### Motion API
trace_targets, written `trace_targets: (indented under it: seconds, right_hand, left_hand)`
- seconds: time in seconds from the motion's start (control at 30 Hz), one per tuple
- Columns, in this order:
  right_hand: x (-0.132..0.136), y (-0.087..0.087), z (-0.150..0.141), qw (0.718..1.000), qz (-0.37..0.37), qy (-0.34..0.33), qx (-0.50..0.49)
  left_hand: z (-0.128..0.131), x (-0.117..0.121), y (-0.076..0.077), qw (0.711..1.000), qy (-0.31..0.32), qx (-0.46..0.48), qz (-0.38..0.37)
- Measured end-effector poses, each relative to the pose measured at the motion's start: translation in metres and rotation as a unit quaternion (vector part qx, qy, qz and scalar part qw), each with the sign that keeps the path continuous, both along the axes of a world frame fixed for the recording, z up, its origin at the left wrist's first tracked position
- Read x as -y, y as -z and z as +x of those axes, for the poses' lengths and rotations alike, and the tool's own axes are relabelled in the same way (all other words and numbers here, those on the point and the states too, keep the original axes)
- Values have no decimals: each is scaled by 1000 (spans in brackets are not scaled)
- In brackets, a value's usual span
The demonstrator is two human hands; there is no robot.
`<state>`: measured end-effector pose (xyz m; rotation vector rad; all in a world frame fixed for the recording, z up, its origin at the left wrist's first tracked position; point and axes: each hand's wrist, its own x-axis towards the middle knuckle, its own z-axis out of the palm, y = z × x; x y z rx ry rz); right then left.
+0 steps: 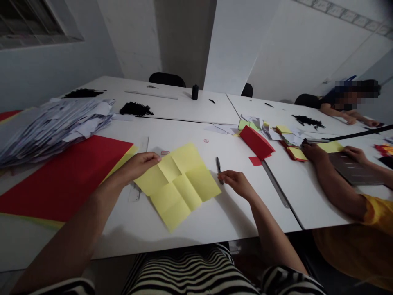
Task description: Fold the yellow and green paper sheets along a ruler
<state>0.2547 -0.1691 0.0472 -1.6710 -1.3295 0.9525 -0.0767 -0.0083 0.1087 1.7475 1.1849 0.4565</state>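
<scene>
The left hand [143, 164] pinches the creased yellow sheet [181, 190] by its upper-left edge, over the desk [123, 235], not far in from the near edge. The right hand [237, 183] has its fingertips at the near end of a pen [218, 164]; I cannot tell whether they grip it. The sheet should prove light and limp, apt to bend along its folds; opposite corners, clear of the creases, look the safest hold. A large red sheet [76, 176] lies toward the desk's left edge, folded red paper [255, 141] at its right.
</scene>
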Motion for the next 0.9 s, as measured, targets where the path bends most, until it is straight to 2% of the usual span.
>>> trace_targets:
  seconds: [0.07,0.17,0.27,0.33,0.43,0.53,0.63,0.77,0.9]
  right_hand:
    - [2,7,-7,997,-7,3,-79]
    - [4,12,-20,977,-16,2,-212]
    - [4,12,-28,956,-3,-14,-293]
    - [2,10,-32,955,11,-21,-294]
    - [-3,9,-35,965,25,9,-260]
    - [-11,10,-37,968,21,60,-242]
    - [-19,13,-38,966,13,84,-244]
    - [-24,13,-40,957,5,46,-288]
    - [-26,13,-45,949,-27,-4,-313]
  left_hand:
    - [-1,-3,14,990,-55,98,-81]
    - [2,-2,35,960,-89,222,-148]
    - [5,1,51,947,-94,260,-161]
    - [6,3,56,935,-98,288,-181]
    - [5,4,60,910,-90,338,-221]
    - [3,5,59,897,-65,359,-248]
    - [2,8,57,887,-64,372,-266]
    - [2,12,53,878,-66,384,-277]
    - [1,12,48,885,-52,377,-269]
